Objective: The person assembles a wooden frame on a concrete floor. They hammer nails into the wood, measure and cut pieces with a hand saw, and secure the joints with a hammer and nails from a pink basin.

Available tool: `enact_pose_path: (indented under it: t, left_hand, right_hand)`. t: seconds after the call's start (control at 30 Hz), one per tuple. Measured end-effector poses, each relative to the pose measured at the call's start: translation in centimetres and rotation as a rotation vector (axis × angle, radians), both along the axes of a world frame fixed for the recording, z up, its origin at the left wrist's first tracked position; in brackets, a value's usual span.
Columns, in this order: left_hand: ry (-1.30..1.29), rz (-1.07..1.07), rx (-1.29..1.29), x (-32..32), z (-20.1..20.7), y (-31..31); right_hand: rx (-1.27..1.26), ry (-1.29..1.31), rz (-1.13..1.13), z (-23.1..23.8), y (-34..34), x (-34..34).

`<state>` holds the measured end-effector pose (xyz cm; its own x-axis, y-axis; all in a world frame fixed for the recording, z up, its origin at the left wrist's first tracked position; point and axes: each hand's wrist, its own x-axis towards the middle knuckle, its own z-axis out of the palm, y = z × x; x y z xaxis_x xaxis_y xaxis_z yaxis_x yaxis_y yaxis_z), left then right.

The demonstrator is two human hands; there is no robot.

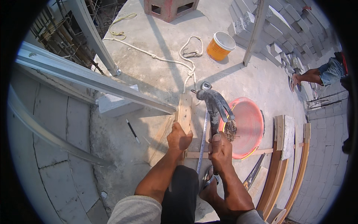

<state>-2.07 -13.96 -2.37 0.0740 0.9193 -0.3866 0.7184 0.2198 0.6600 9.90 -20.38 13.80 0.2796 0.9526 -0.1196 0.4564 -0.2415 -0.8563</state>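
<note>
My left hand point(179, 139) is wrapped round a narrow piece of wood point(184, 106) standing in front of my knee. In my right hand point(220, 151) is the handle of a claw hammer point(214, 100), its dark, worn head raised above the floor, claw toward the right. Between my hands a measuring tape point(202, 147) lies stretched out. A shallow red basin point(251, 127) sits right of the hammer, and a heap of nails point(230, 130) shows at its left side. My fingers hide part of the wood and of the hammer's handle.
Metal posts point(93, 37) and a slanting metal beam point(93, 80) stand at left. A knotted rope point(160, 58), orange bucket point(220, 45) and white block point(119, 100) lie ahead. A handsaw point(254, 171) and timber planks point(274, 179) lie right. Another person's leg point(311, 77) shows near stacked blocks point(279, 26).
</note>
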Motion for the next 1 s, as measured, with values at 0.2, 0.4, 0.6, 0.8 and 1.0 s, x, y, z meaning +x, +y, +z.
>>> enact_pose_path:
  t: [0.2, 0.4, 0.6, 0.8, 1.0]
  left_hand:
    - [0.03, 0.028, 0.034, 0.4, -1.2, -0.2]
    - [0.017, 0.019, 0.017, 0.4, 0.0, 1.3]
    - [0.032, 0.01, 0.029, 0.2, -0.6, 0.0]
    - [0.005, 0.06, 0.083, 0.3, -0.8, -0.3]
    - [0.028, 0.066, 0.052, 0.4, -0.3, -0.2]
  right_hand:
    - [0.701, 0.438, -0.038, 2.7, 0.1, 0.1]
    - [-0.196, -0.343, 0.139, -5.6, -0.5, -1.2]
    - [0.124, -0.174, 0.075, -0.5, 0.6, -0.2]
    - [0.317, 0.165, -0.048, 3.5, -0.7, -0.7]
    - [0.134, -0.055, -0.023, -4.5, -0.8, -1.3]
